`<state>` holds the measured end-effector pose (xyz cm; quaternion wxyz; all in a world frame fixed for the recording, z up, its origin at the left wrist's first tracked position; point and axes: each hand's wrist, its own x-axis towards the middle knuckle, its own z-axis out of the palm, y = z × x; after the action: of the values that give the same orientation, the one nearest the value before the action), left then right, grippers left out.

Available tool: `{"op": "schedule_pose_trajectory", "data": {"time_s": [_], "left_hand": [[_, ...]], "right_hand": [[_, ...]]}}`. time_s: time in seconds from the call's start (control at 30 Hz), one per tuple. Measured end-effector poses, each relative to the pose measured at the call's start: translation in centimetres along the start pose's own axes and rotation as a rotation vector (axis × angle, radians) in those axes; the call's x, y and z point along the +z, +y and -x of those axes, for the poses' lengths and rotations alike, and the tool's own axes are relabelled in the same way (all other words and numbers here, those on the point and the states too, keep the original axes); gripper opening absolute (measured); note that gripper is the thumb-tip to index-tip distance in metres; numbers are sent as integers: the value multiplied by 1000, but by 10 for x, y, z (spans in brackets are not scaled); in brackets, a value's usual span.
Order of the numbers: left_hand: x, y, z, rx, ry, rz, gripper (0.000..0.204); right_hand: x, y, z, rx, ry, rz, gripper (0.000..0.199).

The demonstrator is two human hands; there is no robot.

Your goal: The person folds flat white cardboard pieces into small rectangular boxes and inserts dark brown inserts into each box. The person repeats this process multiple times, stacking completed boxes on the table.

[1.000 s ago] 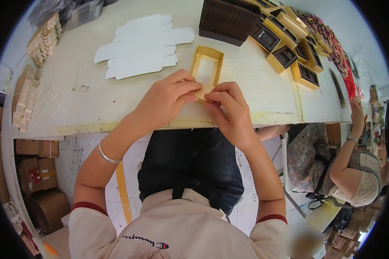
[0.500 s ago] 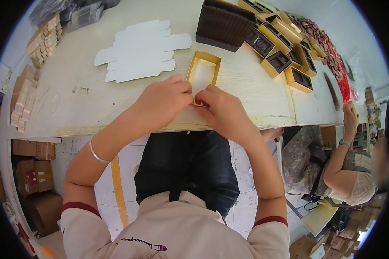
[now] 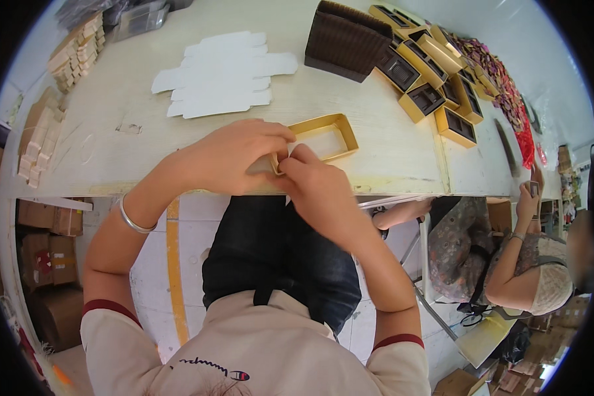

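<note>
A shallow gold cardboard box (image 3: 350, 135) with a pale inside lies open on the table near its front edge, turned at a slant. At its near left end, my left hand (image 3: 241, 155) is closed on the wall, fingers bent over the rim. My right hand (image 3: 320, 191) pinches the same end from the near side, its thumb and fingers close to the left hand's. Both hands partly hide that end. Beyond my left hand lie flat white die-cut cardboard blanks (image 3: 224, 76).
A dark brown stack of plastic trays (image 3: 346, 43) stands at the back. Gold boxes with brown inserts (image 3: 455, 125) are heaped at the right, near red-purple wrapped pieces (image 3: 501, 89). Stacked cream card pieces (image 3: 79, 53) line the left. Another person (image 3: 515, 264) sits at the right.
The gold box has turned clockwise and come nearer the table edge. My right hand has moved toward me and slightly left; my left hand has shifted left. The other person's hand has lowered.
</note>
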<state>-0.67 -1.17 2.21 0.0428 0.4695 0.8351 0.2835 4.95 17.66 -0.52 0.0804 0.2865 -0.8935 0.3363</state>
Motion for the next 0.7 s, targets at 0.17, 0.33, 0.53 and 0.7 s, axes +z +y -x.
{"op": "schedule_pose_trajectory", "data": {"time_s": [0.17,0.33,0.53,0.7], "left_hand": [[13,-9,16,-74,58,-6,38],[19,-8,6,-59,263,165,56],[21,-6,20,-439,250,158,78],[25,-7,22,-313,320,23,73]], "right_hand": [[-60,9,-6,337,187,-105,42],[-30,63,-11,233,241,32,33],[-33,48,-13,334,180,62,25],[-37,42,-22,375,84,85,25]]}}
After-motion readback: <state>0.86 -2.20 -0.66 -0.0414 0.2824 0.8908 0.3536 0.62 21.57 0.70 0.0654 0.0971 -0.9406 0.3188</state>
